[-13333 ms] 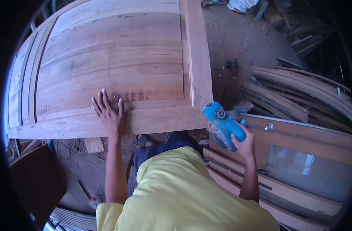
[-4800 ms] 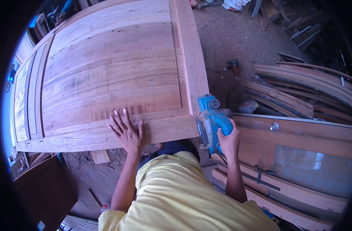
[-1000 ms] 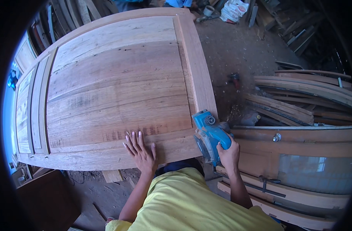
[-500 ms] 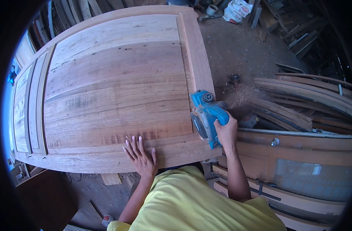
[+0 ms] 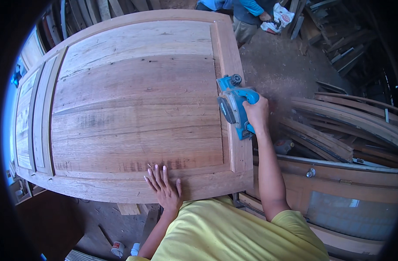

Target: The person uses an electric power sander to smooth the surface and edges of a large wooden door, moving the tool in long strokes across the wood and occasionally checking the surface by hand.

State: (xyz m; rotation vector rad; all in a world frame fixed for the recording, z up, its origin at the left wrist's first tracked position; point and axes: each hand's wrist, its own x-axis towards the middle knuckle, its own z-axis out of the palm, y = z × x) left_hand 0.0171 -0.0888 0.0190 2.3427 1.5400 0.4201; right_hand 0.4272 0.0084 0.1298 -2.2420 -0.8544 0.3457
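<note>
- The right hand (image 5: 256, 114) reaches forward on a nearly straight arm, fingers wrapped around the handle of a blue electric planer (image 5: 233, 105).
- The planer sits on the right stile of a wooden door (image 5: 133, 108).
- The left hand (image 5: 165, 188) lies flat, fingers spread, on the door's near rail.

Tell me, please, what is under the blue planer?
The blue planer sits on the right rail of the wooden door, held by the right hand. The strip of wood under its base is covered. The left hand lies flat on the bottom rail.
</note>
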